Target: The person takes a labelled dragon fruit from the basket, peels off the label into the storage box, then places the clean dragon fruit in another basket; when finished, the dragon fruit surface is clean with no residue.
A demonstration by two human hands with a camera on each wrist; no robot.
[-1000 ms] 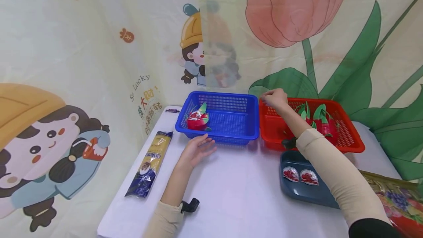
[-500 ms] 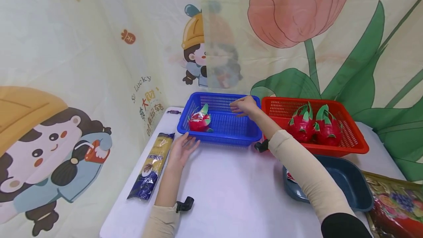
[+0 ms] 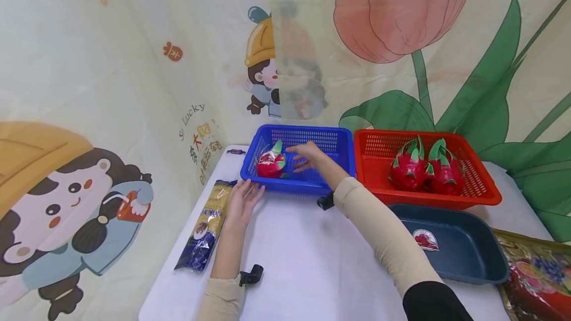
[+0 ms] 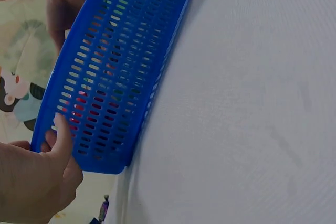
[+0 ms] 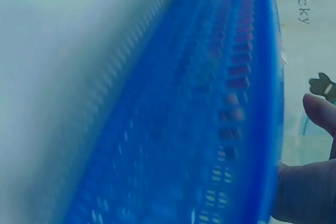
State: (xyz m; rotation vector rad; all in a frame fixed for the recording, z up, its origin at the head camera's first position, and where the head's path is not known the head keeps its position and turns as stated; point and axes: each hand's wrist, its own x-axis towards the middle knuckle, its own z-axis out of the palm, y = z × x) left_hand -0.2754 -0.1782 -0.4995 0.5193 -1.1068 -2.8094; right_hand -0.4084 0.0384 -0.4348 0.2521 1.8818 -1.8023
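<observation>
Backdrop curtain, pale cream; printed pink tulip, green leaves, yellow-capped cartoon figures, "So Lucky" lettering. Table, white-covered, before it.

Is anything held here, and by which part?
The right hand, over the blue basket near its dragon fruit, holds nothing. The left hand is at the basket's near left corner; whether it grips or only touches cannot be told.
</observation>
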